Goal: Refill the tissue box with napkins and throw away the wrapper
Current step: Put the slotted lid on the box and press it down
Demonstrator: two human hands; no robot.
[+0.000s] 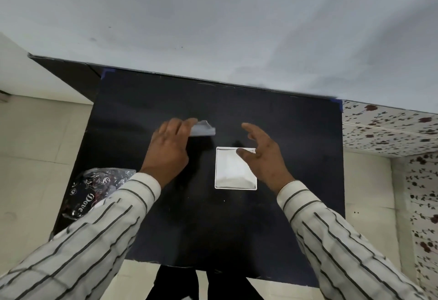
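A square white tissue box (227,171) sits open on the black table (213,228), with white napkins showing inside. My left hand (169,148) is above the table left of the box and grips a small folded white napkin (203,129) by its left end. My right hand (260,155) hovers over the box's right edge, fingers spread, holding nothing. A crinkled clear and black printed wrapper (92,192) lies at the table's left edge, partly hidden by my left sleeve.
A grey wall runs behind the table. Pale floor tiles lie to the left and right, and a flower-patterned surface (388,131) stands at the right. My dark trousers show below the table's near edge.
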